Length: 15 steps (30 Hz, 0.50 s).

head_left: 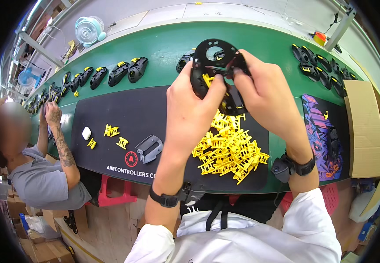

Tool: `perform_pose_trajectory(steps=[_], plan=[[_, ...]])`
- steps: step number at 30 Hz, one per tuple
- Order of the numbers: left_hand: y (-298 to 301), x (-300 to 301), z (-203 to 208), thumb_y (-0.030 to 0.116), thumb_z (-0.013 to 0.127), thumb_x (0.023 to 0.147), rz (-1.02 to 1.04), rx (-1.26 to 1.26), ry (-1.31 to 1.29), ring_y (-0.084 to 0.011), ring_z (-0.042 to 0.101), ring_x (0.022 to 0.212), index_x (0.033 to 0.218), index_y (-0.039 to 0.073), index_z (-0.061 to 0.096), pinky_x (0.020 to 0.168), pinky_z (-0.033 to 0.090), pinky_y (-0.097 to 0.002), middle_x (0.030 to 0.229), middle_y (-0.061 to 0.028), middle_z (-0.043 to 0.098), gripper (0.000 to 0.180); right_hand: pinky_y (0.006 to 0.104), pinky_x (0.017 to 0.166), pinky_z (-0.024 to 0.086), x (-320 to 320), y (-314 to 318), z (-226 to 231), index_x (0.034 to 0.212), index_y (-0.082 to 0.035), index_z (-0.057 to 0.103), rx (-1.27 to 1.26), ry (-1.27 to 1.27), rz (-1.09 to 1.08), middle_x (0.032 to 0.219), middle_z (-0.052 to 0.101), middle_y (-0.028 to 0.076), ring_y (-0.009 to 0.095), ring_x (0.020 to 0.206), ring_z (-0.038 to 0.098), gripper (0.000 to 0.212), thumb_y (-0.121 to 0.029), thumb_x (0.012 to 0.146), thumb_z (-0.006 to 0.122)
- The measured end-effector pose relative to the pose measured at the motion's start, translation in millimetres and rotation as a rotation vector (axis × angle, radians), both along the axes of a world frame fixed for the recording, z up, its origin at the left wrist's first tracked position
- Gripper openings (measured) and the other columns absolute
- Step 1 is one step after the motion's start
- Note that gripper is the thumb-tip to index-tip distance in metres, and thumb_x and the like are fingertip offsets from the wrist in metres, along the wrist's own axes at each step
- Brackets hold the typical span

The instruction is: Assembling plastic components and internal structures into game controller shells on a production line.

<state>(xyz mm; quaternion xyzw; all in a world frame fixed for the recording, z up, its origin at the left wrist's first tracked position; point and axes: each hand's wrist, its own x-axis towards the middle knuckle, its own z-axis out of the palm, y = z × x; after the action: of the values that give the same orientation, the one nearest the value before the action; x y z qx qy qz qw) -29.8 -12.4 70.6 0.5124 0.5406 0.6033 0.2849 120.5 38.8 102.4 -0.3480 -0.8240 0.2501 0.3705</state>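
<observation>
Head view: a black plastic shell is held up over the green bench between both hands, raised clear of the black mat, seemingly so its inside can be reached. The left hand is closed on its lower left edge, where a small yellow clip is pinched at the fingertips. The right hand is clamped on its right end. The shell's long axis appears to run left to right, round opening facing up. A heap of yellow clips lies below.

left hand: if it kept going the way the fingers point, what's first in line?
The left hand points up and away over the green bench. It already touches the black plastic shell it holds with the right hand. Beyond that, probably bare green belt; depth unclear.
</observation>
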Motion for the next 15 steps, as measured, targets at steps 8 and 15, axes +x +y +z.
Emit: perform_pose_trajectory(steps=[8,15], plan=[[10,-51,12,0.029,0.064,0.098,-0.308,-0.268,0.314,-0.0112,0.064,0.071,0.125,-0.002,0.062,0.060,0.052,-0.0268,0.090,-0.0100,0.069,0.041,0.0498,0.076,0.055,-11,16,-46,0.122,-0.007,0.055,0.242,-0.237,-0.042,0.106,0.063,0.019,0.042,0.086,0.065,0.034,-0.007,0.089,0.063],[88,-147,-58,0.030,0.060,0.099,0.195,-0.130,0.366,-0.0197,0.067,0.090,0.118,0.000,0.066,0.082,0.052,-0.0350,0.097,-0.0158,0.071,0.036,0.0455,0.093,0.052,-16,0,-39,0.136,0.001,0.047,0.067,-0.159,0.159,0.127,0.052,0.022,0.041,0.105,0.062,0.049,-0.007,0.091,0.066]])
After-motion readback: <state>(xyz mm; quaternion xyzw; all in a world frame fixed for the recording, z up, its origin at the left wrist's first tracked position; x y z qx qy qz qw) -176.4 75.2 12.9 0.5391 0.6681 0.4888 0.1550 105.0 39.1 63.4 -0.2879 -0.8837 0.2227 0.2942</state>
